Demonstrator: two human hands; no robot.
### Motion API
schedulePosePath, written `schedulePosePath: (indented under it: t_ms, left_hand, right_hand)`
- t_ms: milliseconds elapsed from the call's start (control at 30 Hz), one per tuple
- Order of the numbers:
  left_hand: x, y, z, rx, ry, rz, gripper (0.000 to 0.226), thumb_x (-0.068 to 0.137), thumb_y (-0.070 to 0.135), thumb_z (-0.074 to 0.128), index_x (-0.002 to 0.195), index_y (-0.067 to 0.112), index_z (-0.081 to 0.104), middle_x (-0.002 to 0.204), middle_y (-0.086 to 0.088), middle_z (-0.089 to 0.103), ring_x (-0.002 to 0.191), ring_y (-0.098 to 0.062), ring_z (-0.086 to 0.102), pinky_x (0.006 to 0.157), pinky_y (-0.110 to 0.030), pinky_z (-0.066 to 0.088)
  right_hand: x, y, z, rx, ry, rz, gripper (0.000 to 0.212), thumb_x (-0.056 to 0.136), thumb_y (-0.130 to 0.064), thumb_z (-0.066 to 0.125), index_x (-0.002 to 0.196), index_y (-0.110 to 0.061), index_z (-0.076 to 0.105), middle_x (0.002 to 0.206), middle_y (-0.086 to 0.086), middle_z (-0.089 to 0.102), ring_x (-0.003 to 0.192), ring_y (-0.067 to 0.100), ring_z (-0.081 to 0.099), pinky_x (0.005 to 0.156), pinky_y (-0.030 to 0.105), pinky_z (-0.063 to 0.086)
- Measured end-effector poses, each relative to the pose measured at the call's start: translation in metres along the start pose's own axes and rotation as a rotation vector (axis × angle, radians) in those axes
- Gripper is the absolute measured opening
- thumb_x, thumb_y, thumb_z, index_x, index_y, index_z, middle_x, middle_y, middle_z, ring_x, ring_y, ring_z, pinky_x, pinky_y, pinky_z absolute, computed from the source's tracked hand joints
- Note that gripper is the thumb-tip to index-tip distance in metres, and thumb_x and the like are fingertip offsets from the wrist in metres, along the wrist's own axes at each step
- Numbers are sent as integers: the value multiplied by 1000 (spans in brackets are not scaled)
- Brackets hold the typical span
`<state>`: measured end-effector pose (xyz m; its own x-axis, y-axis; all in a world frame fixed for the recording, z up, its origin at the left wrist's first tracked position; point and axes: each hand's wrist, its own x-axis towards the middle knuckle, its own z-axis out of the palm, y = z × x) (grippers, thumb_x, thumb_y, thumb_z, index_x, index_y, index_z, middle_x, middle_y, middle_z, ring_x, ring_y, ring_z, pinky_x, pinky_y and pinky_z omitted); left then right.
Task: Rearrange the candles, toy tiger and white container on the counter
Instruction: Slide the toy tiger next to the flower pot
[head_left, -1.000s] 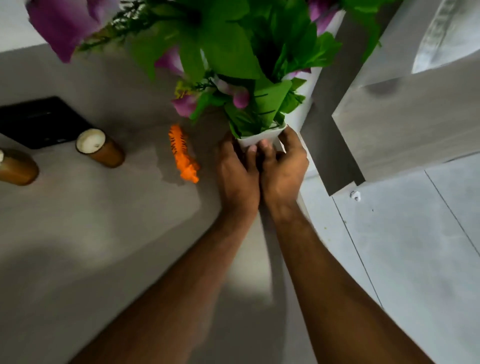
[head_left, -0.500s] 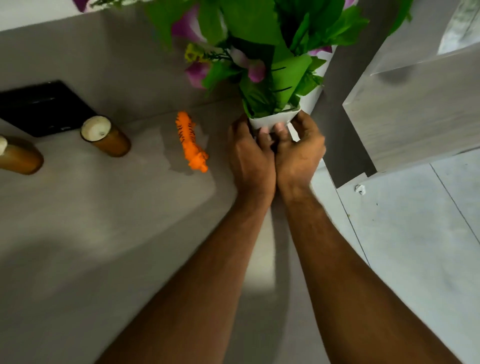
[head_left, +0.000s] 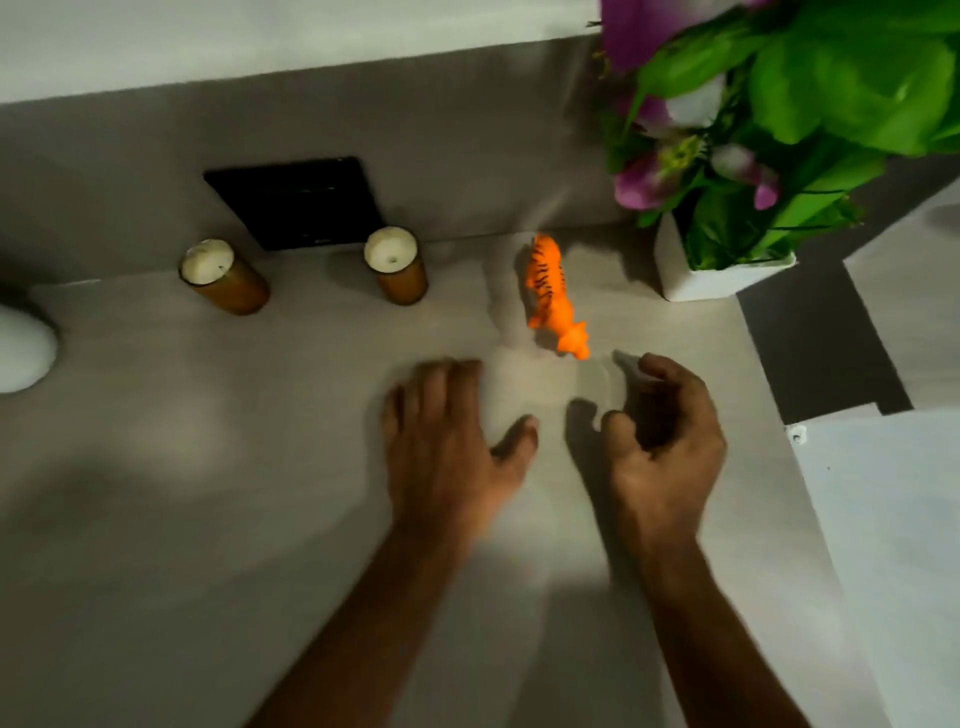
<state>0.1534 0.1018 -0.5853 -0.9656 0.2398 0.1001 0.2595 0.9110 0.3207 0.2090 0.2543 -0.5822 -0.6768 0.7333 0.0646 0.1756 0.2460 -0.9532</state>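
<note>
An orange toy tiger (head_left: 554, 296) stands on the grey counter (head_left: 208, 493), head toward me. Two brown candles with white tops stand to its left along the back wall, one (head_left: 397, 265) near the tiger and one (head_left: 223, 275) farther left. A white container (head_left: 717, 278) holding green leaves and purple flowers stands at the counter's back right corner. My left hand (head_left: 452, 447) hovers flat with fingers spread, in front of the tiger. My right hand (head_left: 660, 436) is beside it, fingers curled loosely around nothing. Both hands are apart from every object.
A black flat panel (head_left: 301, 200) leans on the back wall behind the candles. A white rounded object (head_left: 21, 353) sits at the far left edge. The counter's right edge (head_left: 779, 415) drops to a pale tiled floor (head_left: 893, 545).
Both hands have let go of the white container and pulled back toward me. The container now stands on the counter at the back right.
</note>
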Motion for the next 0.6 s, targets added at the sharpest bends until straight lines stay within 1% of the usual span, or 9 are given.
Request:
schedulePosePath:
  t_ms: [67, 100, 133, 200, 267, 333, 400, 467, 600]
  left_hand:
    - [28, -19, -7, 98, -89, 6, 86, 82, 72, 51, 144, 12, 52, 145, -16, 56, 137, -39, 51, 117, -55, 41]
    - [35, -23, -7, 120, -135, 28, 90, 82, 75, 44, 148, 13, 46, 149, -16, 51, 140, -39, 47, 119, -56, 38]
    - [38, -26, -5, 135, -165, 47, 92, 81, 76, 40, 150, 14, 41, 152, -15, 47, 143, -39, 43, 121, -58, 34]
    - [38, -29, -2, 160, -187, 62, 93, 80, 74, 39, 153, 16, 36, 156, -14, 42, 146, -40, 39, 122, -62, 31]
    - [36, -29, 0, 175, -164, 64, 93, 78, 73, 39, 154, 18, 34, 158, -13, 41, 147, -40, 37, 122, -64, 30]
    - [37, -28, 1, 175, -143, 81, 93, 80, 75, 36, 156, 22, 32, 161, -12, 39, 149, -39, 35, 122, -65, 29]
    - [38, -28, 1, 180, -143, 89, 94, 82, 78, 32, 158, 23, 29, 162, -11, 38, 150, -38, 34, 122, -65, 28]
    - [38, -28, 2, 190, -143, 87, 96, 83, 82, 30, 159, 23, 28, 161, -11, 38, 149, -38, 34, 122, -66, 28]
    - [39, -28, 5, 175, -129, 77, 98, 83, 84, 30, 159, 24, 27, 161, -12, 37, 150, -38, 33, 124, -66, 26]
  right_hand:
    - [-1, -12, 30, -55, 21, -1, 48, 77, -43, 72, 124, -41, 63, 115, -21, 70, 116, 3, 65, 108, 49, 53]
    - [1, -18, 44, -99, 50, 17, 49, 76, -53, 73, 122, -41, 63, 111, -22, 68, 115, -2, 61, 108, 55, 49]
    - [4, -23, 58, -146, 77, 32, 51, 75, -61, 72, 120, -40, 63, 108, -25, 66, 113, -6, 58, 109, 55, 45]
    - [13, -31, 82, -222, 97, 25, 61, 74, -68, 70, 124, -33, 65, 108, -21, 68, 112, 6, 62, 111, 51, 39]
    - [25, -36, 94, -248, 104, 9, 61, 76, -65, 71, 125, -29, 68, 113, -10, 75, 111, 16, 66, 108, 47, 39]
    - [36, -38, 98, -266, 142, -18, 47, 81, -54, 75, 120, -26, 74, 106, -5, 79, 101, 22, 70, 101, 45, 43]
    - [44, -34, 97, -259, 176, -23, 37, 86, -45, 77, 116, -22, 78, 100, 0, 81, 93, 27, 73, 96, 52, 54]
    - [49, -28, 94, -243, 198, -11, 38, 88, -42, 79, 119, -20, 78, 104, 3, 81, 95, 29, 73, 90, 58, 57]
    - [59, -24, 90, -237, 208, -7, 48, 88, -46, 78, 127, -18, 75, 114, 1, 78, 105, 27, 69, 95, 55, 57]
